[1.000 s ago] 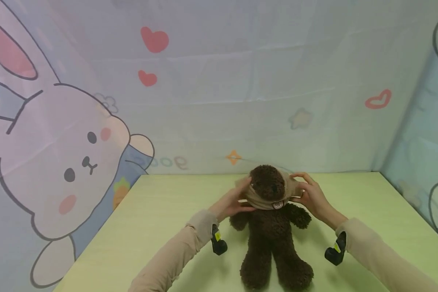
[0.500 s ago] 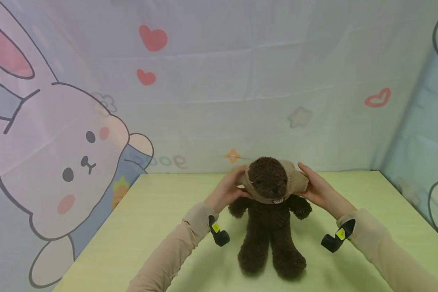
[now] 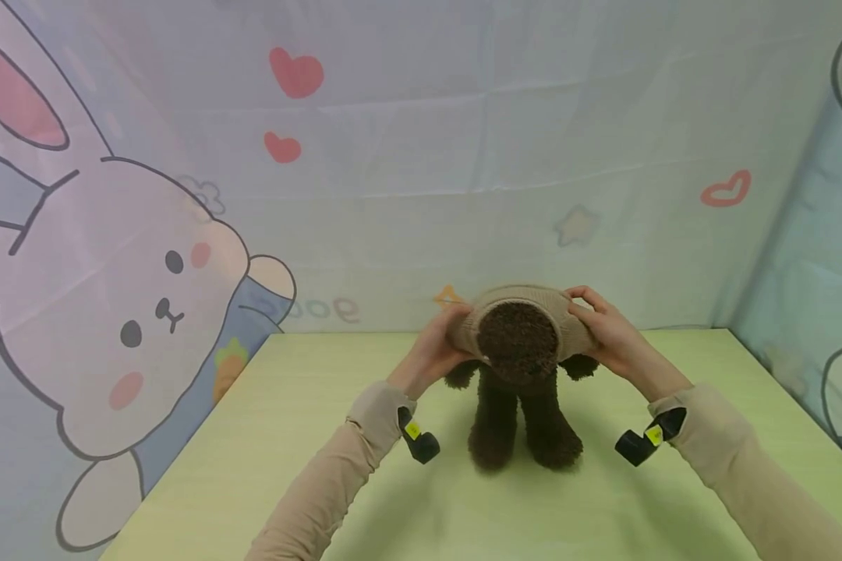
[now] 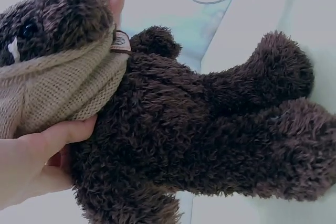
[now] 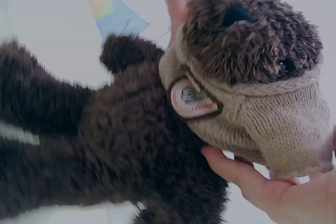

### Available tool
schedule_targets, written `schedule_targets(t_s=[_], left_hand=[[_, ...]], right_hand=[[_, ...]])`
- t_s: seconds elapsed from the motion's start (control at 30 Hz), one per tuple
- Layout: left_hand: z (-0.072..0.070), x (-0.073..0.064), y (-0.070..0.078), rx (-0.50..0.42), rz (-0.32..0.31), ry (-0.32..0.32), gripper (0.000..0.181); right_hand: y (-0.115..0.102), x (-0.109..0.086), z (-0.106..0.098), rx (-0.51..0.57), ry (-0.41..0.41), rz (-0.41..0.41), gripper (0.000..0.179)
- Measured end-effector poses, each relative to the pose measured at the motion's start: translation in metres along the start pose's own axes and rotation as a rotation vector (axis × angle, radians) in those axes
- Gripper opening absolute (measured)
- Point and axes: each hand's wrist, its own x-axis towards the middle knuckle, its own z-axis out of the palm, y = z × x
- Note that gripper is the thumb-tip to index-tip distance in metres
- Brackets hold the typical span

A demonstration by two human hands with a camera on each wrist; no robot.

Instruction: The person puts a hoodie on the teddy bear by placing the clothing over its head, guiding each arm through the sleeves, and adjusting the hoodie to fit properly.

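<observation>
A dark brown plush teddy bear (image 3: 518,336) is held up with its feet down over the table and the top of its head tipped forward. A beige knitted garment (image 3: 575,331) wraps its head, leaving the face in the opening. A round label (image 5: 190,98) sits at the garment's lower edge, below the muzzle. My left hand (image 3: 431,351) grips the knit at one side of the head, thumb in front along its lower edge (image 4: 47,142). On the opposite side my right hand (image 3: 617,343) holds the knit between thumb and fingers.
The bear is over a pale green table (image 3: 252,436), near its back edge. Close behind hangs a printed cloth backdrop (image 3: 407,195) with a rabbit and hearts; another cloth (image 3: 814,312) closes the right side. A black wrist camera (image 3: 421,444) sits below the left sleeve.
Both hands have lifted the bear's head and tipped it forward. The feet have moved farther back over the table, and more of the knit now shows over the head.
</observation>
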Motion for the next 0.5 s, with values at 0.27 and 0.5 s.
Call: schedule_targets(t_s=[0.27, 0.5], left_hand=[[0.007, -0.001, -0.004, 0.26, 0.079, 0.055, 0.023], [0.012, 0.003, -0.012, 0.286, 0.097, 0.102, 0.027]], right_hand=[[-0.002, -0.004, 0.005, -0.359, 0.143, -0.081, 0.014], [0.006, 0.0, 0.008, -0.256, 0.222, 0.048, 0.034]])
